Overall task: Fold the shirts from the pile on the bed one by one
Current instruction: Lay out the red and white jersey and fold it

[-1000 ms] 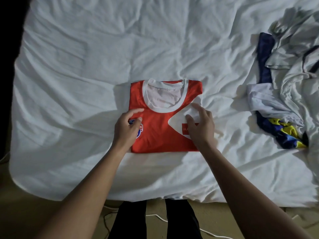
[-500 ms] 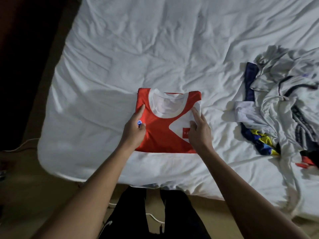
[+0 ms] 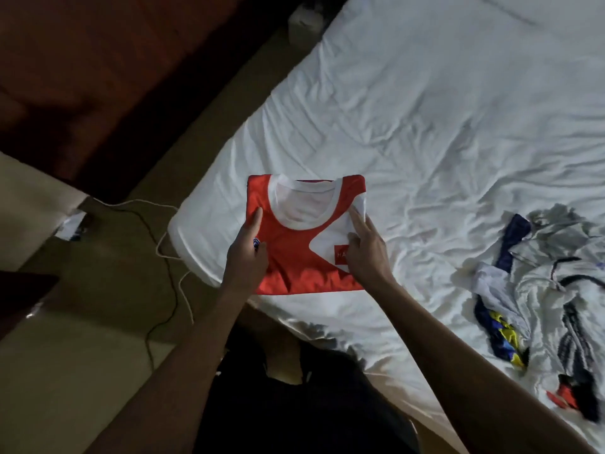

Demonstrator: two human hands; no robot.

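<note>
pinching folded red shirt by its sides, left hand, right hand, over bed

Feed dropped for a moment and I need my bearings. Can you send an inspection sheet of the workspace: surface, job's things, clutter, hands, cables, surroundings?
Surface: bed under a wrinkled white sheet.
Job's things: red shirt, folded square with the collar up, near the bed's corner; pile of shirts, unfolded, on the right.
Clutter: pale object on the floor, too dim to name.
Hands: left hand and right hand hold the red shirt by its two sides.
Cables: white cord and dark cable lie on the floor by the bed's corner.
Surroundings: floor; dark furniture at upper left.
</note>
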